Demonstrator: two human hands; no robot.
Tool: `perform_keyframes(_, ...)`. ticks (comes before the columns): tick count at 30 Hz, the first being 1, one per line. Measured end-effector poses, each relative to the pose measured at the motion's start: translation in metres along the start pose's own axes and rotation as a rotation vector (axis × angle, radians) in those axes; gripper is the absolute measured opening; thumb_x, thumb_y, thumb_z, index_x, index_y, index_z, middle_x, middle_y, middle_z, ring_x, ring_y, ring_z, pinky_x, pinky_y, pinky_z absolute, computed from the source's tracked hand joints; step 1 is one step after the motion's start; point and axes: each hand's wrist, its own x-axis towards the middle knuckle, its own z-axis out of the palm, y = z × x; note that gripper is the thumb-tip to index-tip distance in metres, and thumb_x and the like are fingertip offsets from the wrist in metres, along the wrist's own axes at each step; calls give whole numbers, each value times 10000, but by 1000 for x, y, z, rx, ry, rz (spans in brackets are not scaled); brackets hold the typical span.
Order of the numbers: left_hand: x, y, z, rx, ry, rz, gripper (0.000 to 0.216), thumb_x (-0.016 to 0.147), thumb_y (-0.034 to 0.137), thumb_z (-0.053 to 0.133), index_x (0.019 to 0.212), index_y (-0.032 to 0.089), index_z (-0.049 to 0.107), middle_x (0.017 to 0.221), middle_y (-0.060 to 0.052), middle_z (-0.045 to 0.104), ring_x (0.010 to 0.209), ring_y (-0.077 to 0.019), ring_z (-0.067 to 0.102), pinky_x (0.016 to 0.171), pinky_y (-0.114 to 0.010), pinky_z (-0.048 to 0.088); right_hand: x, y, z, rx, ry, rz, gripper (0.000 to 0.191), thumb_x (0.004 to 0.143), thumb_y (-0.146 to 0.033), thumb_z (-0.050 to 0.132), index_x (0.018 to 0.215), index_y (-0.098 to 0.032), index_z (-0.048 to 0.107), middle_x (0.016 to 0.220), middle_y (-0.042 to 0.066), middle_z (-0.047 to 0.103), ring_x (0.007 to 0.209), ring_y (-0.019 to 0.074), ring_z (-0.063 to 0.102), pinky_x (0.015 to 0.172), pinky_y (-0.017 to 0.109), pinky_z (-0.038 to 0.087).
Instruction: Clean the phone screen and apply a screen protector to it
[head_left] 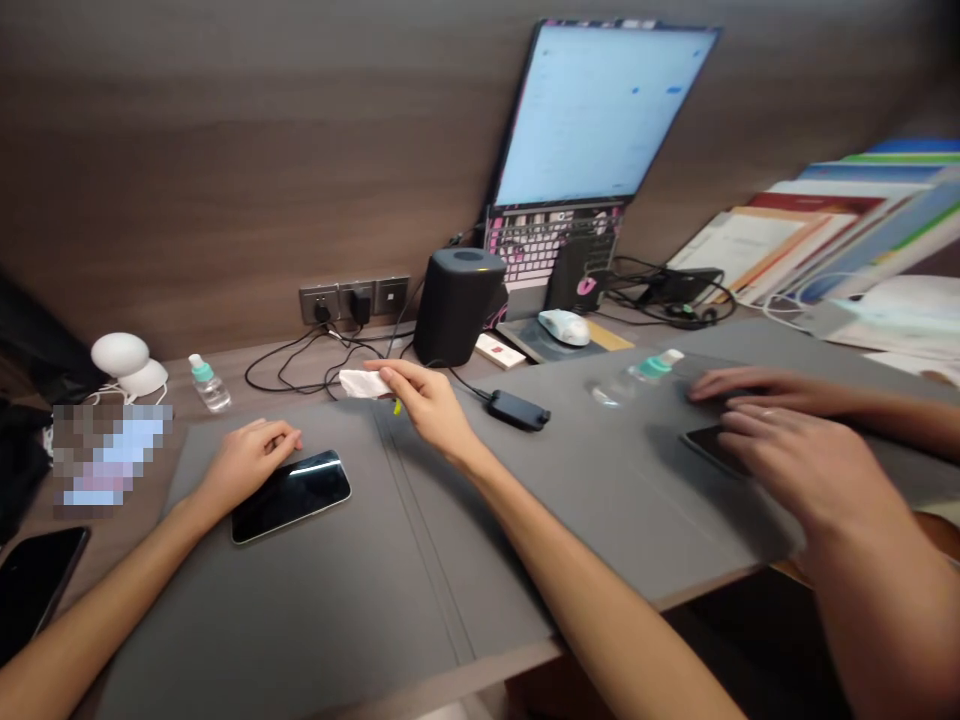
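A black-screened smartphone (292,495) lies face up on the grey desk mat (300,620). My left hand (251,455) rests along its far edge with the fingers curled in. What lies under those fingers, if anything, is hidden. My right hand (427,400) is held above the mat, beyond the phone and to its right, pinching a white tissue (362,383) between thumb and fingers. A small yellow-green tag (397,407) shows just below that hand. Right of it lies a black adapter box (517,410) with a cable.
Another person's hands (787,430) are over a second phone (712,447) at right. A clear spray bottle (208,385), white camera (131,365), black speaker (457,305), laptop (585,120), mouse (564,327) and second bottle (637,378) stand around. Another phone (37,580) lies far left.
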Motion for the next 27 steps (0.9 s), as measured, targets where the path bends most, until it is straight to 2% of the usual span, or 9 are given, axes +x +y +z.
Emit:
perform_keyframes(3,1,-1,-1,10,5,3,430,1002,532,447,847,270,750,800,-10,741,795,-223,651,728,-290,424,-4,-2,3,-293,-55,-110,347,1101,-324,456,1273,-187,725,1168,77,801,983,199,759,869,296,569)
perform_keyframes(6,3,0,-2,9,6,8,446,1002,544,432,851,268,749,793,-15,739,810,-230,662,743,-296,439,-11,-3,16,-588,-277,-369,317,1114,-267,451,1299,-147,680,1236,129,774,1108,223,741,985,335,543)
perform_keyframes(9,3,0,-3,4,14,2,459,994,573,429,866,273,752,747,-10,720,770,-232,662,732,-302,450,-16,-3,29,-705,-436,-531,285,1119,-234,435,1239,-122,668,1236,146,762,1143,213,721,1045,343,519)
perform_keyframes(13,4,0,-5,-10,26,5,469,975,601,443,862,275,760,737,-3,718,732,-222,664,733,-303,458,-19,-3,37,-778,-501,-498,252,1121,-240,437,1211,-141,651,1185,121,771,1086,207,730,976,328,544)
perform_keyframes(17,1,-2,-4,-51,71,-16,461,978,611,458,898,265,752,654,29,671,609,-178,610,655,-274,442,-19,-5,35,-805,-499,-489,247,1125,-242,428,1204,-146,641,1187,112,771,1096,196,726,1038,327,514)
perform_keyframes(20,-4,1,-2,-98,154,-48,397,1007,557,461,1107,261,706,641,58,638,564,-150,573,615,-250,423,-18,-9,30,-803,-443,-487,259,1125,-225,413,1200,-124,639,1170,129,770,1105,202,725,1086,340,491)
perform_keyframes(23,-8,9,-2,-167,210,-32,391,1033,464,456,1342,249,562,685,69,639,583,-141,573,643,-241,440,-18,-11,23,-783,-356,-454,259,1124,-229,419,1201,-123,643,1172,141,765,1115,217,727,1081,354,500)
perform_keyframes(25,-9,13,-1,-223,215,-16,408,1043,430,441,1397,234,494,701,68,637,574,-138,557,656,-244,453,-20,-9,22,-766,-345,-454,262,1123,-235,425,1227,-126,640,1190,151,758,1130,227,726,1061,366,511)
perform_keyframes(27,-9,14,0,-240,197,-13,396,1049,406,428,1403,235,477,712,68,638,573,-133,555,651,-241,450,-23,-6,26,-749,-405,-467,246,1114,-224,443,1223,-122,639,1163,159,763,1084,235,741,1008,368,535)
